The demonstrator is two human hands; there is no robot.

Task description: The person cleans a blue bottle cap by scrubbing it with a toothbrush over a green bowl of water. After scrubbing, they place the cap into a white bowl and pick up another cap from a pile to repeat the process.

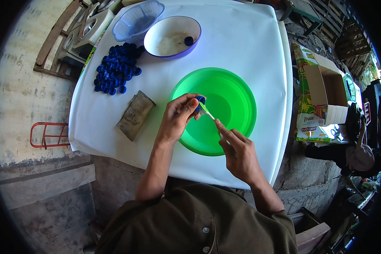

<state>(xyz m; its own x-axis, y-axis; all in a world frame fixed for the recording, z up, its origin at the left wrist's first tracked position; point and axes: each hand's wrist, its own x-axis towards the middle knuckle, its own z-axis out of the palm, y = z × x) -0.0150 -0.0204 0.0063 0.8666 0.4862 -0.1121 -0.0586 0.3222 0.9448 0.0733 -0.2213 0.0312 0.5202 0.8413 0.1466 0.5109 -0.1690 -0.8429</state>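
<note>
My left hand pinches a blue bottle cap above the left part of a green plastic basin. In my right hand is a toothbrush with a pale handle and a bright green head. Its head meets the cap's open side; whether the bristles reach inside is hard to make out. Farther off, a pile of blue bottle caps lies on the white-covered table. One more dark blue cap sits in a white bowl with a purple outside and some cloudy liquid.
A blue plastic basket stands behind the bowl at the far left. Left of my left hand lies a worn grey block. Beyond the table's right edge are an open cardboard box and another person.
</note>
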